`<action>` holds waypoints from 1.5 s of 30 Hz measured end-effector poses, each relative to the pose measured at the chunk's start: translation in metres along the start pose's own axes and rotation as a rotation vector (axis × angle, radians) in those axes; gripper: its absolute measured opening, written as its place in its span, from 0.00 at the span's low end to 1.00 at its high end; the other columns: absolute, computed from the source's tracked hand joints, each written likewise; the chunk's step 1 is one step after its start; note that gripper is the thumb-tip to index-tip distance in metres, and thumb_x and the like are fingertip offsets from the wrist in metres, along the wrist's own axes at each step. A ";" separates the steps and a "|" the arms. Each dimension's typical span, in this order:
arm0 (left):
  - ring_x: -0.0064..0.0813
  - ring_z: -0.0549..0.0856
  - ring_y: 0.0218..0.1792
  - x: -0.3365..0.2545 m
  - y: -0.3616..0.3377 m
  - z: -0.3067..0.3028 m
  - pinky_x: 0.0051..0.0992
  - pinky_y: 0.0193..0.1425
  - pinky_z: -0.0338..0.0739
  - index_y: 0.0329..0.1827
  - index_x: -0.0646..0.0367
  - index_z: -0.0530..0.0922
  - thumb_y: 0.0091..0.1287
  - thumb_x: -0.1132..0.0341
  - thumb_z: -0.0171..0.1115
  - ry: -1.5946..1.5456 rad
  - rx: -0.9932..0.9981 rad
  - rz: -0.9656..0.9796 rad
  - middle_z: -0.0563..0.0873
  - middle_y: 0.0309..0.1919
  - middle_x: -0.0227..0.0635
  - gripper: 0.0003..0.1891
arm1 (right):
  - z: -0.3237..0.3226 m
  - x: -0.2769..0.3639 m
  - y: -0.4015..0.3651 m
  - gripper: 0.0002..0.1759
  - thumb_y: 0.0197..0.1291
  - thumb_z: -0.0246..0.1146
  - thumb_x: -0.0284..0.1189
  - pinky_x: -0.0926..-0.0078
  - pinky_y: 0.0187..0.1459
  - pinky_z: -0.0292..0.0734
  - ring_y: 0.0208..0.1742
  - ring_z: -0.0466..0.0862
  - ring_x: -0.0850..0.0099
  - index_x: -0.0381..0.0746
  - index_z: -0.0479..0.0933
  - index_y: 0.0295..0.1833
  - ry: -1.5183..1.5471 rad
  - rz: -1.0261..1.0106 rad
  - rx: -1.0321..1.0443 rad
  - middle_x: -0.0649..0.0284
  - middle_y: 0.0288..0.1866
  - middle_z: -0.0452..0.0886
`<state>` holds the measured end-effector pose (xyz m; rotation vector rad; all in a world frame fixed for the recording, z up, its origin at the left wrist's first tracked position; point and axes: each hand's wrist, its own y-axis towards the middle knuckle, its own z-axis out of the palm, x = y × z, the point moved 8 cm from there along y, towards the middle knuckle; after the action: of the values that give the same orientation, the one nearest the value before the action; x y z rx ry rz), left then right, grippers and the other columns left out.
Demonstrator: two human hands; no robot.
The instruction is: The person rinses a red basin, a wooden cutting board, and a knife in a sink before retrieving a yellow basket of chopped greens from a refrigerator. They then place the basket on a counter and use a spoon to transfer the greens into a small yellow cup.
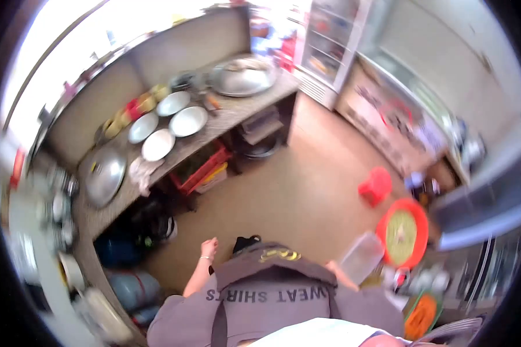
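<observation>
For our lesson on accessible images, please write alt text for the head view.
Blurry overhead view of a kitchen: a person's left hand is out over the floor, the right hand beside a clear tub. A counter on the left holds four pale bowls and metal dishes; a red basin sits at right.

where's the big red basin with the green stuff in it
In the head view, the big red basin is on the person's right, just past the clear plastic container, with the small red stool slightly farther away.
</observation>
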<state>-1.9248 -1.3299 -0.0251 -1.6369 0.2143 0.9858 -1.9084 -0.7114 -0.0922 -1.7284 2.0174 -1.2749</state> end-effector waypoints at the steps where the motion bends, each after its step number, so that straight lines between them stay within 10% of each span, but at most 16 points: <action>1: 0.16 0.76 0.24 -0.026 0.012 0.032 0.20 0.22 0.64 0.30 0.55 0.78 0.63 0.59 0.63 0.066 0.010 -0.019 0.79 0.23 0.24 0.10 | 0.028 -0.069 0.029 0.16 0.56 0.63 0.40 0.68 0.31 0.75 0.33 0.81 0.71 0.38 0.80 0.38 0.753 0.052 -0.114 0.62 0.29 0.81; 2: 0.16 0.76 0.24 -0.044 0.024 0.064 0.20 0.22 0.64 0.30 0.55 0.78 0.63 0.59 0.63 0.174 0.078 -0.035 0.79 0.23 0.24 0.10 | 0.046 -0.117 0.029 0.18 0.55 0.60 0.42 0.66 0.35 0.80 0.31 0.85 0.67 0.37 0.83 0.29 0.738 -0.020 -0.044 0.54 0.29 0.84; 4: 0.15 0.76 0.23 -0.080 0.059 0.129 0.19 0.20 0.63 0.32 0.55 0.78 0.63 0.58 0.63 0.384 0.269 0.038 0.79 0.23 0.24 0.10 | -0.016 -0.077 -0.018 0.14 0.55 0.59 0.34 0.65 0.29 0.77 0.28 0.83 0.64 0.33 0.80 0.36 0.878 0.544 -0.512 0.53 0.29 0.83; 5: 0.15 0.76 0.23 -0.086 0.073 0.157 0.19 0.20 0.63 0.32 0.55 0.78 0.63 0.58 0.63 0.475 0.320 0.005 0.79 0.23 0.24 0.10 | -0.041 -0.059 -0.024 0.08 0.58 0.56 0.31 0.72 0.14 0.60 0.13 0.67 0.75 0.40 0.73 0.28 0.951 0.440 -0.591 0.67 0.15 0.70; 11: 0.17 0.76 0.23 -0.152 0.138 0.309 0.17 0.19 0.63 0.38 0.56 0.79 0.63 0.59 0.63 0.811 0.570 -0.048 0.80 0.26 0.26 0.10 | -0.076 0.018 -0.040 0.09 0.59 0.59 0.33 0.75 0.27 0.72 0.27 0.79 0.76 0.38 0.79 0.36 1.306 0.529 -0.687 0.64 0.25 0.80; 18: 0.20 0.78 0.25 -0.190 0.203 0.488 0.17 0.19 0.66 0.36 0.54 0.75 0.64 0.60 0.61 0.569 0.430 -0.121 0.80 0.29 0.27 0.08 | -0.110 -0.078 0.039 0.15 0.55 0.61 0.37 0.64 0.33 0.76 0.29 0.82 0.64 0.34 0.82 0.35 0.730 0.581 -0.241 0.55 0.29 0.83; 19: 0.20 0.78 0.24 -0.191 0.220 0.517 0.19 0.21 0.69 0.34 0.54 0.75 0.64 0.59 0.61 0.965 0.706 0.207 0.80 0.27 0.26 0.09 | -0.149 -0.093 0.038 0.15 0.55 0.61 0.37 0.65 0.33 0.76 0.30 0.82 0.64 0.34 0.81 0.36 0.852 0.679 -0.287 0.54 0.30 0.83; 23: 0.19 0.78 0.26 -0.169 0.255 0.611 0.19 0.30 0.73 0.30 0.58 0.75 0.66 0.59 0.59 0.891 0.642 -0.050 0.78 0.23 0.25 0.12 | -0.279 -0.195 0.092 0.12 0.59 0.58 0.37 0.71 0.26 0.70 0.23 0.75 0.76 0.40 0.78 0.33 1.264 0.664 -0.728 0.67 0.21 0.77; 25: 0.18 0.77 0.25 -0.175 0.260 0.658 0.19 0.30 0.71 0.30 0.60 0.77 0.67 0.61 0.59 0.980 0.951 0.115 0.77 0.21 0.25 0.12 | -0.373 -0.224 0.109 0.10 0.61 0.59 0.34 0.74 0.28 0.72 0.25 0.77 0.76 0.38 0.78 0.35 1.203 0.597 -0.791 0.67 0.24 0.78; 30: 0.17 0.73 0.22 -0.219 0.282 0.766 0.22 0.26 0.68 0.27 0.60 0.76 0.68 0.62 0.57 0.850 0.795 -0.048 0.75 0.19 0.25 0.13 | -0.533 -0.259 0.166 0.09 0.64 0.59 0.32 0.80 0.33 0.75 0.29 0.80 0.77 0.37 0.77 0.43 1.453 0.373 -1.054 0.67 0.31 0.80; 35: 0.18 0.71 0.17 -0.302 0.357 0.889 0.24 0.21 0.66 0.24 0.57 0.74 0.66 0.62 0.57 1.145 0.633 0.031 0.73 0.16 0.25 0.12 | -0.522 -0.298 0.233 0.11 0.62 0.56 0.35 0.72 0.30 0.75 0.27 0.79 0.73 0.38 0.77 0.37 1.265 0.589 -0.946 0.64 0.25 0.79; 38: 0.20 0.70 0.15 -0.347 0.396 1.003 0.25 0.19 0.65 0.23 0.55 0.73 0.65 0.63 0.57 1.151 0.552 0.022 0.73 0.15 0.25 0.12 | -0.378 -0.356 0.307 0.14 0.59 0.55 0.36 0.60 0.37 0.76 0.34 0.82 0.64 0.37 0.80 0.36 1.138 0.923 -0.675 0.55 0.32 0.82; 39: 0.20 0.69 0.14 -0.353 0.412 1.049 0.25 0.18 0.65 0.22 0.54 0.73 0.65 0.63 0.58 1.089 0.590 0.012 0.72 0.14 0.25 0.12 | -0.492 -0.259 0.226 0.07 0.56 0.57 0.31 0.70 0.25 0.69 0.29 0.75 0.73 0.39 0.78 0.34 1.938 0.223 -0.978 0.64 0.28 0.78; 41: 0.22 0.70 0.13 -0.373 0.391 1.170 0.26 0.14 0.62 0.20 0.50 0.72 0.62 0.61 0.58 0.887 0.882 -0.053 0.71 0.13 0.25 0.12 | -0.509 -0.261 0.239 0.08 0.57 0.57 0.31 0.70 0.26 0.70 0.29 0.76 0.73 0.39 0.78 0.35 1.573 0.682 -0.767 0.63 0.28 0.78; 45: 0.19 0.79 0.24 -0.394 0.357 1.396 0.21 0.22 0.69 0.40 0.59 0.79 0.61 0.61 0.60 1.153 0.779 0.139 0.81 0.27 0.27 0.12 | -0.573 -0.280 0.263 0.09 0.58 0.57 0.32 0.70 0.28 0.72 0.29 0.77 0.73 0.38 0.78 0.37 1.635 0.815 -0.787 0.63 0.29 0.79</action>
<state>-3.0640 -0.3634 0.0020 -1.2603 1.3121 -0.1038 -2.3759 -0.2074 -0.0301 0.8346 3.6169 -1.7468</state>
